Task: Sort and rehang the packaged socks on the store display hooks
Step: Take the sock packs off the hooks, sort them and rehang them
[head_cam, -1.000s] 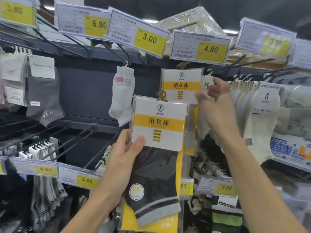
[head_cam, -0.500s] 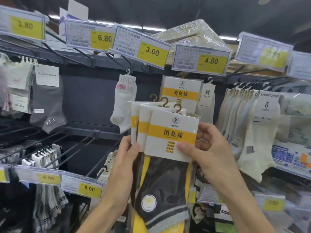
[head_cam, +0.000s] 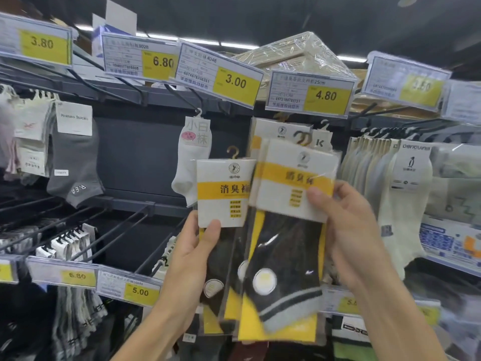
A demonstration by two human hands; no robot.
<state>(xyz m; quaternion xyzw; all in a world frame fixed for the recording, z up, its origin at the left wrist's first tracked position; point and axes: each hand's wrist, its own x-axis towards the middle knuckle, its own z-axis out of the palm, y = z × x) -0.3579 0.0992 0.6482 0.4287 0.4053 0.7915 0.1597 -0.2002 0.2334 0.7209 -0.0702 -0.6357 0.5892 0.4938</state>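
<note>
My left hand [head_cam: 194, 252] grips one packaged pair of dark socks [head_cam: 223, 194] with a white and yellow card and a gold hanger hook, thumb on the card's lower edge. My right hand [head_cam: 346, 230] holds a second, blurred pack of the same kind [head_cam: 289, 246], tilted and overlapping the first; another pack may lie behind it. A matching pack [head_cam: 278, 128] hangs on the display hook under the 4.80 price tag [head_cam: 309, 93], directly behind the held packs.
A white sock [head_cam: 192, 162] hangs under the 3.00 tag. Grey socks [head_cam: 75, 165] hang at left, cream penguin-label socks [head_cam: 406, 194] at right. Bare black hooks [head_cam: 112, 230] jut out at lower left above the 5.00 tag [head_cam: 130, 289].
The fanned stack held between both hands has split. My right hand has drawn its pack up and to the right, while the left keeps one pack.
</note>
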